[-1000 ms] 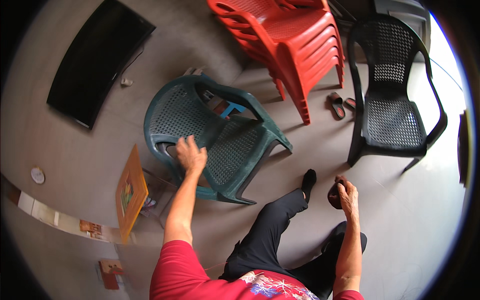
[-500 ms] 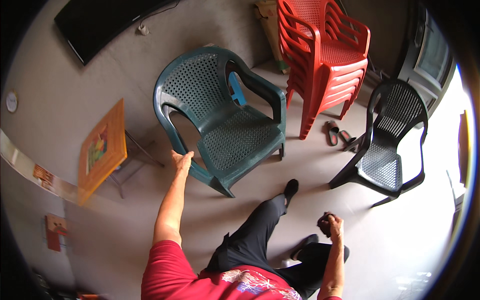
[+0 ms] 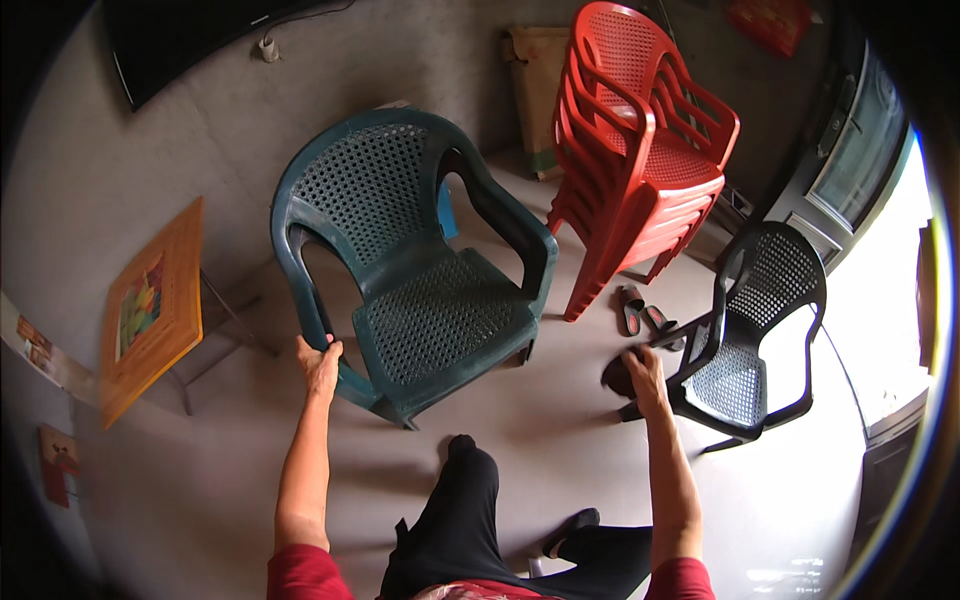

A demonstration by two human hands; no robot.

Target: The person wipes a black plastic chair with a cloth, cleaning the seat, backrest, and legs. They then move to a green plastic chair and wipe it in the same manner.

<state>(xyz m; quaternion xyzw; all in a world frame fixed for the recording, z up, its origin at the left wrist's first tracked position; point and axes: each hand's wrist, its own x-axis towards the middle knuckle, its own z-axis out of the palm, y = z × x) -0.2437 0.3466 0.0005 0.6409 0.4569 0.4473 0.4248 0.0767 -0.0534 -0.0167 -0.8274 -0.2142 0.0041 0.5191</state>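
A dark green plastic armchair (image 3: 440, 310) with a perforated back and seat stands in front of me, slightly left. My left hand (image 3: 319, 368) is closed round the front of its left armrest, thumb on top. In my right hand (image 3: 646, 372) is a bunched dark cloth (image 3: 617, 378), hanging between the green chair and a black plastic armchair (image 3: 735, 375). That hand is near the black chair's armrest; whether it touches it I cannot tell.
Behind stands a stack of red plastic armchairs (image 3: 640, 150), with a pair of dark slippers (image 3: 632, 310) by its legs. A wooden folding table (image 3: 150, 310) is at left. A cardboard piece (image 3: 540, 90) leans on the wall, and a dark door (image 3: 845, 150) is at far right.
My right hand has gone forward with the cloth, up to the black chair's side. My left hand keeps its grip on the green chair. The view has shifted.
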